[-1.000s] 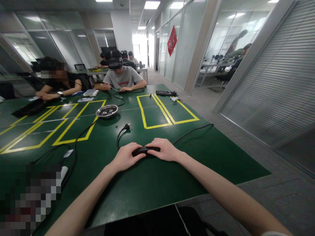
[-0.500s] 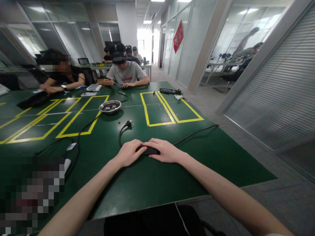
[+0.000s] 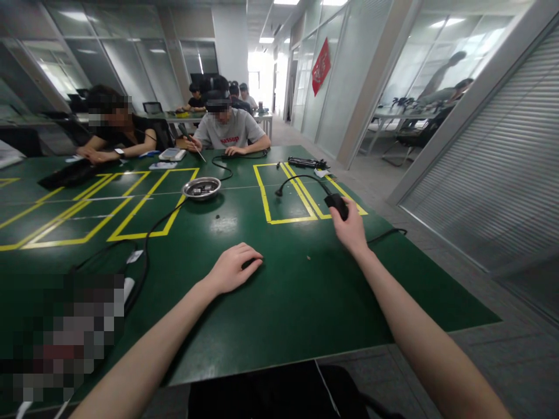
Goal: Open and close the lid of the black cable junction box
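Note:
My right hand (image 3: 349,227) is closed around a black power adapter (image 3: 337,205), over the yellow taped outline on the right. A black cord (image 3: 301,177) arches leftward from the adapter to a plug (image 3: 279,192). Another cord (image 3: 386,234) runs to the right behind my wrist. My left hand (image 3: 233,269) rests on the green table (image 3: 279,314), fingers gently curved and thumb apart from them. The dark gap between its thumb and fingers looks like shadow, and I make out nothing held there.
A metal bowl (image 3: 201,188) with small metal parts sits left of centre. Beyond the taped outlines lies a black folded item (image 3: 309,163). Two people work across the table, one holding a thin tool. A black cable (image 3: 147,247) and a blurred-out object (image 3: 74,337) lie at left.
My right hand has carried the adapter forward and right, away from my left hand, and its plug cord has swung along. My left hand has stayed put and no longer touches the adapter.

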A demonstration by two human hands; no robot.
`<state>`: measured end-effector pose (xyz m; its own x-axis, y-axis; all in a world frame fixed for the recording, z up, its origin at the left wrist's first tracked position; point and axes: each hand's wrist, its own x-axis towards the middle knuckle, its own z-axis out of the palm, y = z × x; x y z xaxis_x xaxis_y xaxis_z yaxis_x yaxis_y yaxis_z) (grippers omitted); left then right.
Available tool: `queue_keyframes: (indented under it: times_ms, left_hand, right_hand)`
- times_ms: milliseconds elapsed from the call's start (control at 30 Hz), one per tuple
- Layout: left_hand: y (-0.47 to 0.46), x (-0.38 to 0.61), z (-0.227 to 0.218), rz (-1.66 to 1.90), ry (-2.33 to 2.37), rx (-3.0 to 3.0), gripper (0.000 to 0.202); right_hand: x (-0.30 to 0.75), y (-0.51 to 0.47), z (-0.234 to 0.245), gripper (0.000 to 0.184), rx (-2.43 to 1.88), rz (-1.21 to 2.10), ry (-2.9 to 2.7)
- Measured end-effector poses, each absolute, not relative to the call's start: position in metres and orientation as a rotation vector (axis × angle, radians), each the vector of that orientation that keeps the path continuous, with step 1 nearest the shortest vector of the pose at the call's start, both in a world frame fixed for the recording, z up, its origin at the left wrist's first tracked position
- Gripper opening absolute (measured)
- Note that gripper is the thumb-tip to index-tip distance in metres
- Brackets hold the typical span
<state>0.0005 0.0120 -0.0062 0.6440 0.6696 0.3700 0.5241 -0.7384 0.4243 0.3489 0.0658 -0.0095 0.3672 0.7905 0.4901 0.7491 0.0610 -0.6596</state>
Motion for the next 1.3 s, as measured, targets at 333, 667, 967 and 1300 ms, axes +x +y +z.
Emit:
queue_keyframes:
  times_ms: [333,667,967,1300]
  left_hand:
    - [0.012,0.001,-0.006,0.723,0.954,2.588,0.021]
    - [0.010,0.003,-0.005,0.715,0.968,2.565,0.021]
    - [0.011,0.002,-0.007,0.718,0.965,2.581,0.021]
    - [0.010,0.002,-0.005,0.705,0.967,2.575,0.021]
  right_hand:
    - [0.385,0.072,-0.018,0.051,-2.003,-0.007,-1.122]
    - [0.394,0.072,-0.023,0.058,-1.983,-0.081,-1.099]
    - [0.394,0.073,-0.027,0.058,-2.086,-0.068,-1.163]
    - [0.404,0.079,-0.034,0.052,-2.140,-0.050,-1.113]
